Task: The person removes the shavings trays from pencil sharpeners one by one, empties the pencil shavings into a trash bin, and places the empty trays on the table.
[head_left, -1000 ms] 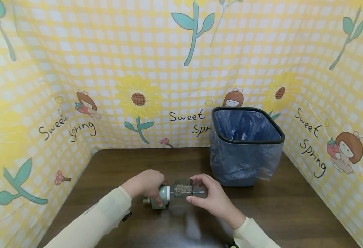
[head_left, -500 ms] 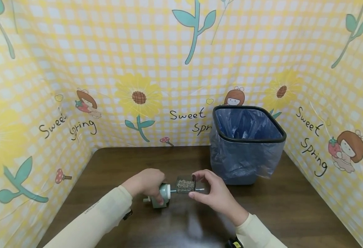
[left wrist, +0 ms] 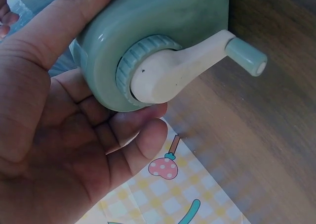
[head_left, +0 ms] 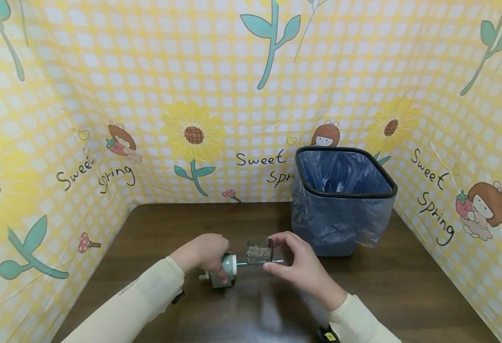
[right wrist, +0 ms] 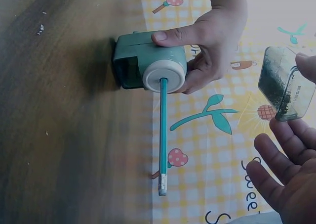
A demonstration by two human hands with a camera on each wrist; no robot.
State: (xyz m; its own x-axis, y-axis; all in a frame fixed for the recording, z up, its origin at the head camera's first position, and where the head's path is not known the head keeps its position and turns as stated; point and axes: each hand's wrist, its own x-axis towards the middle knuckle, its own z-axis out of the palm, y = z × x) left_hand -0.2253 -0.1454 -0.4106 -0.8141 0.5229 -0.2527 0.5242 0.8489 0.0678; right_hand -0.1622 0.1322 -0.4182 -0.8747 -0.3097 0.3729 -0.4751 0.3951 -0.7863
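My left hand (head_left: 201, 252) grips a green hand-crank pencil sharpener (right wrist: 163, 58) from above, thumb on one side. In the left wrist view its white crank arm (left wrist: 190, 68) shows, ending in a green knob (left wrist: 245, 57). A teal pencil (right wrist: 163, 130) sticks out of the sharpener's round white front, eraser end outward. Below that front a dark drawer slot (right wrist: 129, 71) gapes. Between thumb and fingertips my right hand (head_left: 298, 259) pinches the clear shavings drawer (head_left: 258, 251), apart from the sharpener and overlapping the pencil in the head view. Grey-brown shavings (head_left: 257, 253) lie in it.
A blue bin (head_left: 334, 226) lined with a clear plastic bag stands at the back right, its black rim (head_left: 345, 195) around the top. The brown wooden table (head_left: 182, 221) meets a yellow checked cloth wall (head_left: 216, 71). Small white specks (right wrist: 41, 29) lie on the tabletop.
The right hand has lifted the shavings drawer slightly up and to the right, away from the sharpener. My left hand keeps its hold with little movement.
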